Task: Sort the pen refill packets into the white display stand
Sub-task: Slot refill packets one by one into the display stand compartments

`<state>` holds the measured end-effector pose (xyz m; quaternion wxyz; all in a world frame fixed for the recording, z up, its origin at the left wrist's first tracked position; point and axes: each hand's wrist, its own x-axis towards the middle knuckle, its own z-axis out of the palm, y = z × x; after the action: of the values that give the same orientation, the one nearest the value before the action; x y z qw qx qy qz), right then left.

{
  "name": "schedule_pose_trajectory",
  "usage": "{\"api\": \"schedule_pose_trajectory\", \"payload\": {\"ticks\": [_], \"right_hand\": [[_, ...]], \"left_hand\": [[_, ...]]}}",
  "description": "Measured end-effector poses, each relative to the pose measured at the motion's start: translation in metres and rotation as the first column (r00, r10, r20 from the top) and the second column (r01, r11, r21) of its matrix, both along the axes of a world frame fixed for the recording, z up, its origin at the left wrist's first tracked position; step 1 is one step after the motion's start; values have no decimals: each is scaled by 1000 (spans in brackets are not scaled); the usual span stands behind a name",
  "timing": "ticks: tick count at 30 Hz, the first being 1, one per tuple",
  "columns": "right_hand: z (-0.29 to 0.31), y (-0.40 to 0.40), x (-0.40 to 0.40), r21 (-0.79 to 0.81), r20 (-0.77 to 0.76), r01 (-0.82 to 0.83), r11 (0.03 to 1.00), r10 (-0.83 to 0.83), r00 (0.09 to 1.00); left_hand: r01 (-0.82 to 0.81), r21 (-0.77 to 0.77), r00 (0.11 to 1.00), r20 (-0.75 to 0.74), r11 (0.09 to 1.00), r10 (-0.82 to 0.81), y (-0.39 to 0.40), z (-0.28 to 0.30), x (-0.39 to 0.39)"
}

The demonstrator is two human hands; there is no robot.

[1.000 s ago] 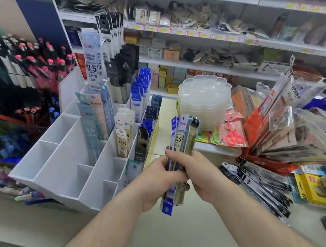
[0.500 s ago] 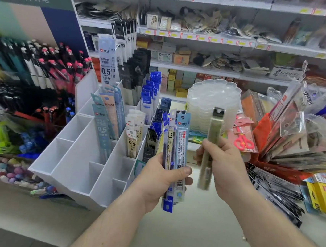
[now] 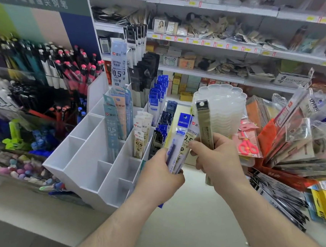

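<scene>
Take the white display stand (image 3: 86,162) as your anchor. Its left-hand compartments show bare dividers, while the rows toward its right side already hold upright packets: teal ones (image 3: 112,132), cream ones (image 3: 140,137), and blue ones (image 3: 156,100) further back.

Just right of the stand's front corner, your left hand (image 3: 159,175) is clamped on a fanned bundle of refill packets (image 3: 179,141), thumb across the front. The fan is loose and the sleeves look slick, so if you ease that grip while looking elsewhere, I'd expect one to slide out and drop to the counter below the stand.

Further right, your right hand (image 3: 215,158) pinches a single olive packet (image 3: 205,123), held upright and apart from the bundle. Nothing in the stand visibly matches its colour, so the main risk is dropping it into a slot with the wrong kind. Pick the compartment before you reach.

To get there, your right hand must cross over the bundle. A careless sweep could knock the fan, or catch the tall packets at the stand's right edge and tip them over.

Right of the stand, the stack of clear trays (image 3: 224,109) and the heap of bagged goods (image 3: 299,140) sit close to your elbow's path, so draw back gently.
</scene>
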<state>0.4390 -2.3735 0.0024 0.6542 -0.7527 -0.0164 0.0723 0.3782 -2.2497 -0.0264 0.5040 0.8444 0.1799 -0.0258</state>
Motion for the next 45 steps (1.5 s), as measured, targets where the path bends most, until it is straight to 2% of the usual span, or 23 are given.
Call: {"api": "schedule_pose_trajectory", "payload": {"ticks": [3,7,12,16,22,30,37,39,42,45], "right_hand": [[3,2,2,-17,3,-7,1000,7,1000],[9,2,3,8,-2,-9,1000,9,1000],[12,4,3,48,96,108,993,-112,989],[16,8,5,135,51,164,977,-172,984],[21,12,9,267,-56,87,960,-74,996],[32,8,15,307,15,54,950,-61,998],[40,4,33,518,-131,207,830,-162,978],[35,4,36,454,-53,163,876,-156,986],[27,12,30,241,162,18,970,-59,985],[14,29,25,113,293,-85,990,49,955]], "left_hand": [[11,119,1000,16,993,-13,1,6,-3],[-9,33,1000,9,999,9,6,10,-5],[-82,167,997,28,983,79,13,15,-11],[-117,159,993,22,980,115,17,16,-17],[-163,146,986,46,976,158,26,16,-26],[-232,120,972,56,965,227,37,19,-39],[-305,103,952,31,947,304,52,27,-55],[-325,97,946,21,941,324,57,31,-59],[-351,72,936,-1,934,352,64,35,-63],[-360,56,932,-13,931,361,68,38,-66]]}}
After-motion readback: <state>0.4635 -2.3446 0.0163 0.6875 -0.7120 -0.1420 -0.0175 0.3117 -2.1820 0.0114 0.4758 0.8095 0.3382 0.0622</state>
